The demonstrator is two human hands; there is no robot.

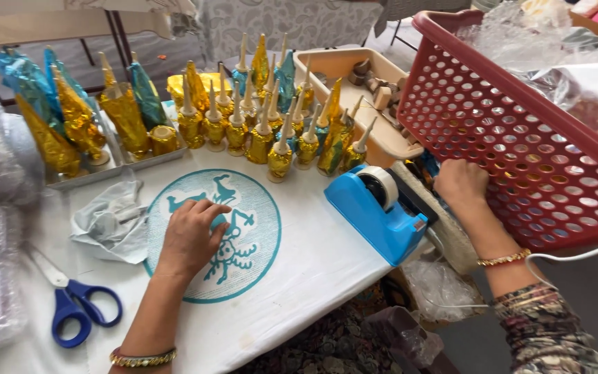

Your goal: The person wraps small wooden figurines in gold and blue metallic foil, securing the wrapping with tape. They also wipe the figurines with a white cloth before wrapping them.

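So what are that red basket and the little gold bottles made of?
The red basket, which the right hand holds tilted, looks like moulded plastic: even colour, slight sheen, regular round holes. The gold bottles seem wrapped in shiny crinkled foil, with pale, matte pointed tops, perhaps wood or plastic. The left hand rests flat on the white tablecloth.

White-clothed table [299, 277]; on it scissors [70, 298], blue tape dispenser [382, 208], foil-wrapped cones [278, 131], metal tray [98, 170].

Soft, even daylight is falling on the white surface [327, 256]; gold foil cones [271, 131] are glinting, shadows are staying faint, and edges are bending slightly.
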